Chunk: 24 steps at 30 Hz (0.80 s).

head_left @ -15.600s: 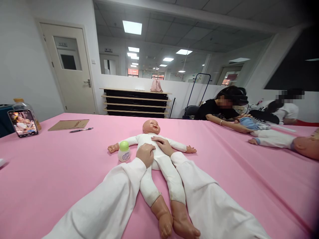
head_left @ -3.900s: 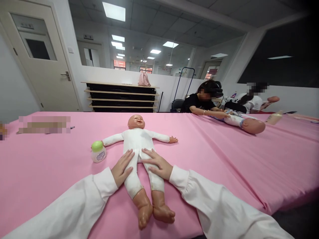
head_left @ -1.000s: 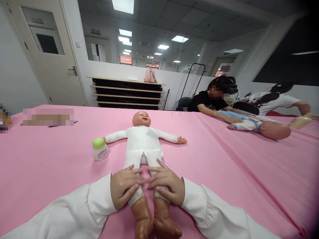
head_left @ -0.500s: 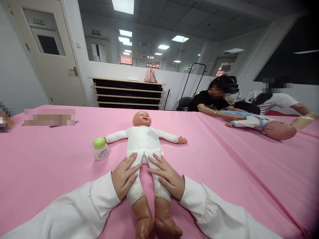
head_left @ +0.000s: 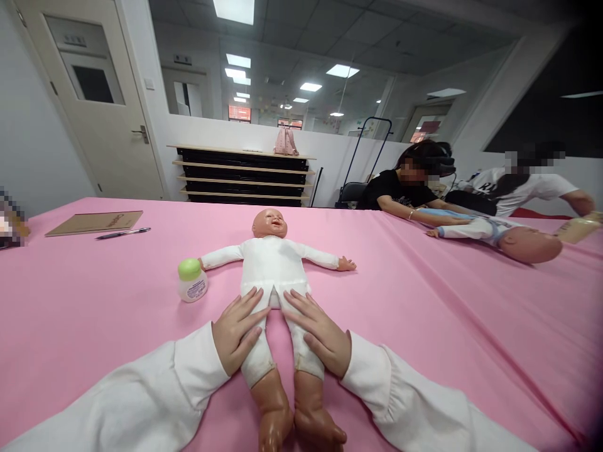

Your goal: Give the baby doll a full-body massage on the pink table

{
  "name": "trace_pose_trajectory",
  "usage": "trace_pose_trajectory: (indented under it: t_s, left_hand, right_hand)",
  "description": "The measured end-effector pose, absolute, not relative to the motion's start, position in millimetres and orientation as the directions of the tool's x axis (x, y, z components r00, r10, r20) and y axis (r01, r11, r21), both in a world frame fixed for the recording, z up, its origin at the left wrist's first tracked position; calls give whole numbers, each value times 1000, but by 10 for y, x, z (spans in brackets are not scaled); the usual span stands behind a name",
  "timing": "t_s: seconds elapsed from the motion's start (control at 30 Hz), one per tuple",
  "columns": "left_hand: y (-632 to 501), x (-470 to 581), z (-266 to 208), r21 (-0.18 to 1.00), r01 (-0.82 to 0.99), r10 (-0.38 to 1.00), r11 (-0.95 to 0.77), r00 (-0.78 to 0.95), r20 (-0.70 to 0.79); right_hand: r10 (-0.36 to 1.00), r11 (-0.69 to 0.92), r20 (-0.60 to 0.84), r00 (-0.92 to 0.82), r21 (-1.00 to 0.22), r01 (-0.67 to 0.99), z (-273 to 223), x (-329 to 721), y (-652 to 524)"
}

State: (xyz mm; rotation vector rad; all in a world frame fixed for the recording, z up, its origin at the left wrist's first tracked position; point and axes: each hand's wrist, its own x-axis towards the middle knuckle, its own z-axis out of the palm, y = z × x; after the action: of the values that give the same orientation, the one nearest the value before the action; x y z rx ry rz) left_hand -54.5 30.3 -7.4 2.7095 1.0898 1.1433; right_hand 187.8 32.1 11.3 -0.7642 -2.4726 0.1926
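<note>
A baby doll (head_left: 272,263) in a white cloth body lies on its back, arms spread and bare feet toward me. My left hand (head_left: 238,329) rests flat on the thigh at the left, fingers spread and pointing inward. On the other thigh lies my right hand (head_left: 321,333), also flat with fingers apart. Neither hand grips the cloth. Beside the doll's arm on the left stands a small clear bottle (head_left: 193,280) with a green cap, close to the doll's hand.
A pink cloth (head_left: 400,326) covers the table. Far left lie a brown notebook (head_left: 94,223) and a pen (head_left: 123,233). At the right, a co-worker in black (head_left: 400,188) handles another doll (head_left: 530,243); a second person sits beyond, near a pale bottle (head_left: 577,229).
Both hands stay on the doll's thighs with hardly any movement. The view has shifted very slightly.
</note>
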Motion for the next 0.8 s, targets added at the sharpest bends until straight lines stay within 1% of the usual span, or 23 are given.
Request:
trace_pose_trajectory:
  t_s: [0.07,0.17,0.23,0.3,0.4,0.47,0.5,0.57,0.67,0.7,0.73,0.8]
  left_hand:
    - [269,-563,-41,258,523,555,-812,555,620]
    - [215,-584,7,251,392,458,-885,631,626]
    - [212,-578,12,235,389,443,-891,628,640]
    - [240,-556,-5,232,462,491,-856,588,643]
    - [293,-522,-39,258,572,588,-779,522,618]
    - [299,-518,-40,271,579,605,-769,521,602]
    - [289,-525,-32,274,556,591,-785,540,599]
    - [252,-550,0,282,457,526,-844,597,606]
    - [198,-596,47,309,263,405,-914,649,644]
    - [192,-604,53,315,232,388,-920,644,659]
    - [194,-607,53,320,234,393,-918,633,667]
    - [221,-593,34,325,331,463,-886,595,657]
  right_hand:
    - [489,872,464,-739,-288,396,94,1861,298]
    - [348,934,507,-789,-262,243,110,1841,237]
    - [323,943,484,-813,-236,234,145,1847,213]
    - [389,921,453,-802,-227,318,179,1868,219]
    - [555,831,442,-705,-267,488,184,1898,270]
    - [620,784,423,-661,-296,546,163,1900,297]
    - [623,782,413,-665,-302,545,152,1893,299]
    - [552,833,413,-725,-307,460,145,1870,276]
    - [357,917,436,-826,-331,222,181,1841,204]
    - [314,927,446,-838,-335,169,199,1841,185]
    - [303,930,453,-838,-333,156,216,1848,175]
    - [361,921,466,-808,-314,230,233,1876,187]
